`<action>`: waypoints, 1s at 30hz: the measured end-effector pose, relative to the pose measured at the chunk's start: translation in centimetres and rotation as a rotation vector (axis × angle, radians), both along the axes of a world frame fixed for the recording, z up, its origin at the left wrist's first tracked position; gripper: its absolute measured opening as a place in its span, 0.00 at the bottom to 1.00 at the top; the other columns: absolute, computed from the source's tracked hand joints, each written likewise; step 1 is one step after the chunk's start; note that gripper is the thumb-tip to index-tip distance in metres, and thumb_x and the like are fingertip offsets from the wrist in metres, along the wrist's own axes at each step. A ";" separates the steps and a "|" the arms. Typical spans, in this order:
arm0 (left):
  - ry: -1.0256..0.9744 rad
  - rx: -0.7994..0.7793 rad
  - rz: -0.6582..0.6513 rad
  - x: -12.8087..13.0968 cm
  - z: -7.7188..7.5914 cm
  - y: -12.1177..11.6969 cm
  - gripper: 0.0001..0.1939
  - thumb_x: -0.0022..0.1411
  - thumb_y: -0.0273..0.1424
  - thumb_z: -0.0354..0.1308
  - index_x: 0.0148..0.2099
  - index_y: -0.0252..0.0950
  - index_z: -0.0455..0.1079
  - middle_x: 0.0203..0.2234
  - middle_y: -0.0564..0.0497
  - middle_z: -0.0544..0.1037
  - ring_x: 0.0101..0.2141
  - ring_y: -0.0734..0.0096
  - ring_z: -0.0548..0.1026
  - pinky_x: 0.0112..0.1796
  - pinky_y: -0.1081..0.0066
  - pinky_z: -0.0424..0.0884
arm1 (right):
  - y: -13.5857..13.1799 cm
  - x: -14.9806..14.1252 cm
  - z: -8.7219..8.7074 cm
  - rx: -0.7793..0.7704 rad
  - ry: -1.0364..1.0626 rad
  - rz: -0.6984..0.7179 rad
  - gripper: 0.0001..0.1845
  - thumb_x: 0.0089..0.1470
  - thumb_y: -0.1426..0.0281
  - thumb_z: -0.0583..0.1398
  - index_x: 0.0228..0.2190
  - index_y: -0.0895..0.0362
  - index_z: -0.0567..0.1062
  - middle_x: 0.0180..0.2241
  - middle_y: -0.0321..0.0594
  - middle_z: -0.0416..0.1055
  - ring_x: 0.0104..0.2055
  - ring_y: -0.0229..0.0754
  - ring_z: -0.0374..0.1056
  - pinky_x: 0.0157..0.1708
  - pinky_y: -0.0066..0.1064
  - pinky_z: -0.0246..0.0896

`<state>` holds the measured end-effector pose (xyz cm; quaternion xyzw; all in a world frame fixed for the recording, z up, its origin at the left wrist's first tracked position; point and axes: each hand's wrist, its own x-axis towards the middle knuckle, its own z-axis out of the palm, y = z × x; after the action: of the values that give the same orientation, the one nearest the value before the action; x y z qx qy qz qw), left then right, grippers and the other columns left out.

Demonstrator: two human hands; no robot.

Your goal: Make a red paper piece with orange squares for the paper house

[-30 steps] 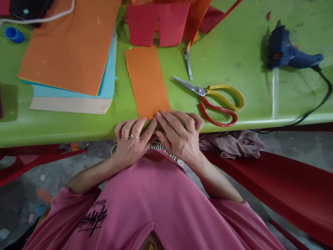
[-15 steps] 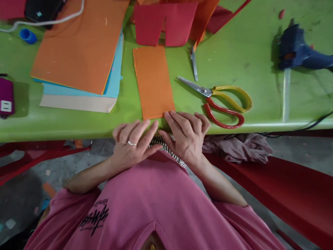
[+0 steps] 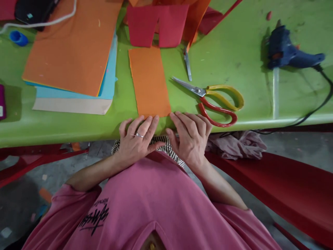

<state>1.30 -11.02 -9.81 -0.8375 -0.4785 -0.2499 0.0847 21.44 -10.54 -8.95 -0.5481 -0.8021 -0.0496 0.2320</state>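
head: two hands (image 3: 136, 140) (image 3: 191, 139) at one strip (image 3: 150, 81)

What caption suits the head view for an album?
Left hand and right hand at the near edge of an orange strip, scissors nearby.

The paper (image 3: 150, 83) is orange and long, with a bumpy left side. It lies flat on the table (image 3: 251, 66), one end near the edge

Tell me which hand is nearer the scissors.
Right. The right hand is just beside the scissors, by their red handle; the left hand is farther off, at the orange paper's near edge.
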 end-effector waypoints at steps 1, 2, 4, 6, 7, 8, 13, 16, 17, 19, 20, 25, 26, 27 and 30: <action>-0.001 0.009 0.000 0.1 -0.1 0.0 0.38 0.66 0.55 0.50 0.68 0.35 0.61 0.48 0.42 0.79 0.50 0.55 0.72 0.58 0.58 0.54 | 0.0 0.0 0.1 0.004 0.008 0.003 0.24 0.62 0.62 0.58 0.57 0.56 0.72 0.51 0.45 0.77 0.53 0.50 0.67 0.57 0.43 0.54; 0.000 0.017 -0.002 0.2 -0.1 0.0 0.39 0.66 0.55 0.51 0.68 0.34 0.61 0.47 0.41 0.79 0.50 0.55 0.72 0.57 0.57 0.54 | 0.0 -0.2 0.1 0.008 0.011 0.004 0.25 0.62 0.61 0.58 0.58 0.56 0.72 0.51 0.45 0.77 0.53 0.50 0.66 0.56 0.43 0.54; 0.009 0.018 -0.001 0.5 -0.1 0.0 0.38 0.66 0.54 0.52 0.68 0.33 0.62 0.47 0.41 0.79 0.51 0.54 0.71 0.57 0.56 0.55 | 0.1 -0.7 0.1 0.002 -0.004 0.023 0.27 0.64 0.58 0.56 0.60 0.54 0.70 0.53 0.45 0.76 0.54 0.52 0.65 0.56 0.44 0.52; 0.030 0.015 0.006 0.5 0.0 0.1 0.35 0.67 0.53 0.51 0.67 0.34 0.64 0.47 0.41 0.79 0.51 0.53 0.72 0.58 0.55 0.54 | 0.3 -1.3 0.0 -0.008 -0.029 0.062 0.26 0.65 0.56 0.53 0.60 0.51 0.70 0.54 0.42 0.76 0.54 0.51 0.65 0.57 0.45 0.48; 0.045 0.017 0.008 0.3 0.2 0.1 0.34 0.68 0.51 0.51 0.66 0.35 0.65 0.47 0.42 0.80 0.50 0.54 0.72 0.59 0.55 0.54 | 0.4 -1.6 0.0 -0.008 -0.035 0.078 0.25 0.66 0.57 0.51 0.59 0.51 0.71 0.53 0.40 0.76 0.53 0.50 0.66 0.58 0.44 0.47; 0.060 0.023 0.008 0.1 0.3 0.1 0.32 0.68 0.50 0.50 0.65 0.34 0.66 0.47 0.42 0.80 0.50 0.55 0.73 0.60 0.55 0.53 | 0.5 -1.8 0.0 -0.003 -0.035 0.089 0.24 0.67 0.57 0.51 0.58 0.51 0.73 0.52 0.39 0.77 0.53 0.48 0.67 0.58 0.44 0.47; 0.122 -0.003 0.034 -2.9 1.2 -0.4 0.34 0.69 0.49 0.50 0.69 0.34 0.60 0.50 0.41 0.79 0.52 0.54 0.73 0.60 0.55 0.52 | 0.7 -2.0 -0.1 -0.002 -0.033 0.082 0.23 0.67 0.58 0.52 0.58 0.49 0.73 0.51 0.37 0.78 0.52 0.48 0.67 0.60 0.45 0.44; 0.139 -0.023 0.050 -4.6 1.5 -0.8 0.37 0.67 0.51 0.52 0.71 0.36 0.55 0.52 0.40 0.78 0.54 0.52 0.71 0.60 0.53 0.51 | 0.7 -2.0 -0.3 -0.006 -0.009 0.073 0.23 0.66 0.57 0.53 0.58 0.48 0.72 0.51 0.37 0.78 0.52 0.49 0.66 0.61 0.47 0.44; 0.146 -0.024 0.047 -4.9 1.6 -0.9 0.37 0.67 0.51 0.52 0.71 0.37 0.55 0.52 0.41 0.78 0.54 0.51 0.71 0.60 0.53 0.51 | 0.7 -2.0 -0.3 -0.004 -0.001 0.069 0.23 0.65 0.57 0.54 0.58 0.48 0.72 0.50 0.37 0.78 0.52 0.49 0.66 0.61 0.47 0.44; 0.149 -0.007 0.053 -4.9 1.8 -0.8 0.36 0.67 0.52 0.52 0.70 0.39 0.57 0.53 0.41 0.78 0.54 0.52 0.71 0.60 0.52 0.51 | 0.7 -2.1 -0.3 0.011 0.005 0.073 0.23 0.65 0.57 0.55 0.58 0.49 0.73 0.50 0.37 0.78 0.51 0.48 0.66 0.60 0.46 0.45; 0.145 0.010 0.056 -4.6 1.8 -0.8 0.36 0.67 0.52 0.51 0.70 0.38 0.58 0.53 0.41 0.78 0.53 0.52 0.71 0.60 0.53 0.52 | 0.7 -2.2 -0.2 0.025 0.005 0.080 0.23 0.65 0.57 0.56 0.57 0.50 0.73 0.49 0.38 0.79 0.51 0.48 0.66 0.60 0.46 0.45; 0.071 0.009 -0.026 -2.2 1.6 -0.1 0.34 0.69 0.51 0.49 0.68 0.35 0.61 0.53 0.40 0.77 0.55 0.54 0.72 0.62 0.54 0.51 | 0.8 -2.4 0.1 0.022 -0.015 0.090 0.23 0.63 0.58 0.58 0.57 0.50 0.73 0.49 0.38 0.78 0.51 0.48 0.66 0.61 0.46 0.44; 0.055 -0.005 -0.048 -1.8 1.5 0.0 0.34 0.69 0.50 0.49 0.68 0.35 0.61 0.54 0.40 0.78 0.55 0.54 0.72 0.62 0.54 0.50 | 0.8 -2.3 0.1 0.012 -0.017 0.086 0.23 0.63 0.58 0.58 0.57 0.49 0.73 0.50 0.37 0.78 0.52 0.48 0.66 0.61 0.47 0.44; 0.044 -0.015 -0.061 -1.6 1.4 0.1 0.33 0.70 0.49 0.49 0.68 0.35 0.61 0.54 0.41 0.78 0.55 0.54 0.72 0.62 0.54 0.50 | 0.7 -2.1 0.1 0.007 -0.017 0.084 0.23 0.63 0.58 0.59 0.57 0.48 0.73 0.50 0.37 0.78 0.52 0.48 0.66 0.62 0.47 0.43; 0.065 -0.010 -0.063 -1.5 1.4 0.2 0.33 0.70 0.47 0.51 0.68 0.32 0.60 0.53 0.41 0.79 0.54 0.55 0.74 0.63 0.53 0.49 | 0.6 -1.3 0.2 0.012 -0.021 0.063 0.23 0.63 0.59 0.58 0.58 0.48 0.73 0.50 0.37 0.78 0.52 0.48 0.67 0.63 0.47 0.43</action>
<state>-0.24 -10.79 -8.40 -0.8603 -0.4501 -0.2224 0.0881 20.11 -9.94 -8.77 -0.5205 -0.8211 -0.0531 0.2282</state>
